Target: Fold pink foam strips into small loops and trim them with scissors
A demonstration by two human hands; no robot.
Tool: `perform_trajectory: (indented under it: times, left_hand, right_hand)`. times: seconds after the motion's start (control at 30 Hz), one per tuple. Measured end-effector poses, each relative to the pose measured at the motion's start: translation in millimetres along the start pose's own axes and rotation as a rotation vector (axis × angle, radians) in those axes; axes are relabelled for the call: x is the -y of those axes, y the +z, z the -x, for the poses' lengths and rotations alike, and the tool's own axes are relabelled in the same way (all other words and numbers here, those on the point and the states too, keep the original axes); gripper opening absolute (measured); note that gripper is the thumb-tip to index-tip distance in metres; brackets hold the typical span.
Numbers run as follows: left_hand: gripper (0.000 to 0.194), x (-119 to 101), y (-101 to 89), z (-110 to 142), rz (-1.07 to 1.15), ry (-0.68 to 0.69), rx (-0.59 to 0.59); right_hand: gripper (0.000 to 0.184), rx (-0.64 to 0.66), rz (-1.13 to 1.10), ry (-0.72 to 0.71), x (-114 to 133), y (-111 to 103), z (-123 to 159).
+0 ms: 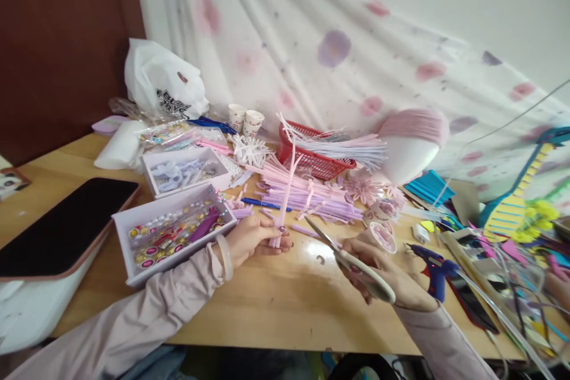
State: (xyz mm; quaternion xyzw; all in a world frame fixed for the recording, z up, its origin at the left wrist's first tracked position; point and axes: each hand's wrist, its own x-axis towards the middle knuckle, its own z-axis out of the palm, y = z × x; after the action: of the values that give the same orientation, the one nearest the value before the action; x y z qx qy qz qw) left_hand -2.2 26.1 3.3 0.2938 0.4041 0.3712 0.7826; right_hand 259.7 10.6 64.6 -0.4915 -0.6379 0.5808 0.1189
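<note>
My left hand (260, 233) is closed on a few pale pink pipe cleaners (288, 184), which stand upright with their lower ends below my fingers. In my right hand (378, 264) is a pair of scissors (363, 270) with pale handles, its blades pointing up and left toward the pipe cleaners but apart from them. Behind both hands lies a bundle of pink and lilac pipe cleaners (320, 196). A paper cup (383, 237) with pink pieces stands just beyond my right hand.
Left are a white box of beads and trinkets (127, 249), a second white box (154, 181) and a tablet (66, 222). A red basket (325, 169) stands at the back. Right are a blue glue gun (434, 267), a power strip (485, 270) and tangled cables.
</note>
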Motion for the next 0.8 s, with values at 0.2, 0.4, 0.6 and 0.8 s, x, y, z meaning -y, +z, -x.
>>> perform_trajectory:
  times: [0.2, 0.4, 0.6, 0.8]
  left_hand:
    - [0.013, 0, 3.1, 6, -0.027, -0.024, 0.03]
    - [0.017, 4, 5.3, 8, -0.061, -0.07, 0.08]
    - [0.022, 4, 1.4, 10, -0.109, -0.089, 0.156]
    - [0.022, 4, -2.4, 10, -0.092, -0.094, 0.182]
  right_hand:
    - [0.035, 0.235, 0.044, -0.057, 12, 5, -14]
    - [0.039, 0.307, 0.13, -0.042, 16, 6, -42]
    - [0.047, 0.435, 0.027, -0.095, 19, 14, -60]
    - [0.047, 0.394, -0.051, -0.068, 11, 16, -61]
